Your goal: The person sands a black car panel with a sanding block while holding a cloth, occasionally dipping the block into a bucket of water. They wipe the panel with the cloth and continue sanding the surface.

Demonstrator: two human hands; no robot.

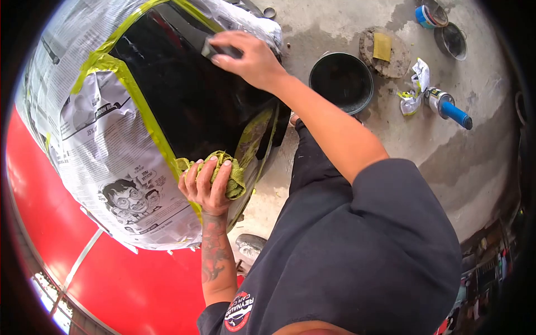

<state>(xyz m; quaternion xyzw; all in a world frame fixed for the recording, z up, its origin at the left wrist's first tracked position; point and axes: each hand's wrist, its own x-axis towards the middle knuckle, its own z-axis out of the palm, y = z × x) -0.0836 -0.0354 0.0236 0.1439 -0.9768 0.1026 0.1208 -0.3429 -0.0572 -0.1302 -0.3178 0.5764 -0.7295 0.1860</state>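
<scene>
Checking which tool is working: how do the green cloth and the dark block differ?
The green cloth is crumpled, bunched in the left hand at the near edge of the black panel. The dark block is flat, under the right hand near the far end. Both rest on the panel.

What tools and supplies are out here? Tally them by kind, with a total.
Cloths: 2, the yellow-green cloth in the left hand and the crumpled white rag.
Pads: 2, the dark block under the right hand and the yellow square pad.
Open round containers: 3, black bucket, metal bowl, blue-rimmed tin.
Spray cans: 1, the blue-capped spray can.
Total: 8.
</scene>
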